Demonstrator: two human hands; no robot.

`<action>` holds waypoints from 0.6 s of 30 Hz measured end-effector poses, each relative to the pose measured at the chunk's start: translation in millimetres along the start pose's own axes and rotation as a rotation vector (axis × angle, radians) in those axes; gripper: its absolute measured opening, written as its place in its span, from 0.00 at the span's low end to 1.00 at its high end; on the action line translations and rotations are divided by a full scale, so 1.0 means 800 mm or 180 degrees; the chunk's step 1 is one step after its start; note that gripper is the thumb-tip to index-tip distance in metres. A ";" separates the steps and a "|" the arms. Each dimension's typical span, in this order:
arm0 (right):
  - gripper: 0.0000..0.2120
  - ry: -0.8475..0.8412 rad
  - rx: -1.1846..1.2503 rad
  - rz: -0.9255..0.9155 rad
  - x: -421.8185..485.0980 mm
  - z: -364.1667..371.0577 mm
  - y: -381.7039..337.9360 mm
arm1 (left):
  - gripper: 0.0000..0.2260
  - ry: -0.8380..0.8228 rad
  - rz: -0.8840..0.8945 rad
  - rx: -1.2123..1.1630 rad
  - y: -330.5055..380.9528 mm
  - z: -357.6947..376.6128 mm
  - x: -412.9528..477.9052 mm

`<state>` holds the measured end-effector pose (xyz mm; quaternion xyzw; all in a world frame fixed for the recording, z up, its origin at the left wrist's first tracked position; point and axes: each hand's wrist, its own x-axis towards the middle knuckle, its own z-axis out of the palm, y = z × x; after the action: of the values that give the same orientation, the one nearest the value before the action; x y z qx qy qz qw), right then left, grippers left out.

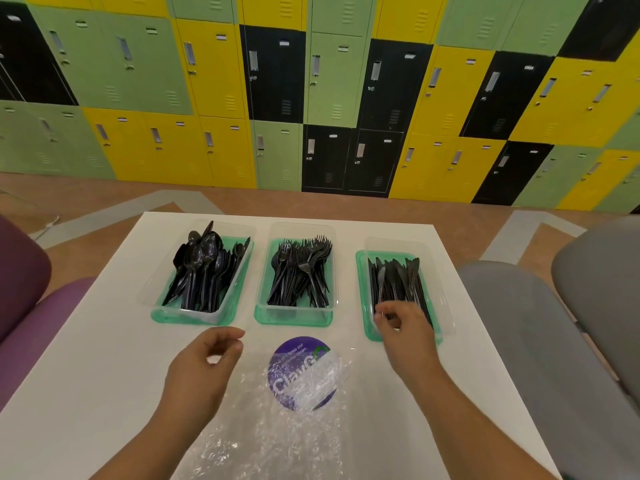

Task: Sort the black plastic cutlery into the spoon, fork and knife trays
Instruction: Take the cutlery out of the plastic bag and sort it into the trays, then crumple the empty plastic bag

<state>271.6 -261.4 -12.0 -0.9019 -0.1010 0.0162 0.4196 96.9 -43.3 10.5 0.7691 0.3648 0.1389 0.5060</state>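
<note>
Noted on white square table: three clear plastic trays in a row, each on a green base.
- At left, clear spoon tray, heaped with black plastic spoons, bowls toward the far end, a few poking over the far rim.
- In the middle, clear fork tray, filled with black plastic forks, tines toward the far end.
- At right, clear knife tray, holding black plastic knives side by side, blades toward the far end.

Found the right hand down over the near end of the knife tray, fingers curled onto the knife handles. Cannot tell whether gripping a knife or merely touching.

Found the left hand above the table just in front of the spoon tray, fingers loosely curled, thumb near forefinger, holding nothing.

Spread on the near part of the table: crinkled clear bubble-wrap sheet, partly covering a round purple sticker with white lettering.

Around the table: purple upholstered seat at left, grey chair at right. Behind: wall of green, yellow and black metal lockers.
</note>
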 end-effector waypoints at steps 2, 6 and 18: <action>0.08 -0.0222 0.0019 0.0179 -0.032 0.011 0.006 | 0.08 0.0213 0.0137 0.0613 -0.014 -0.015 -0.003; 0.17 -0.0595 -0.0031 0.0807 -0.091 0.029 0.019 | 0.19 0.0076 -0.0275 0.1146 -0.058 -0.039 -0.007; 0.11 -0.1135 0.0395 0.1719 -0.180 0.055 -0.001 | 0.14 -0.1059 -0.1807 -0.0566 -0.089 -0.066 -0.052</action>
<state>125.0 -255.8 -47.9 -0.8518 0.0712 0.2906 0.4300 7.1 -20.9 -21.6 0.6019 0.4632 -0.1036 0.6422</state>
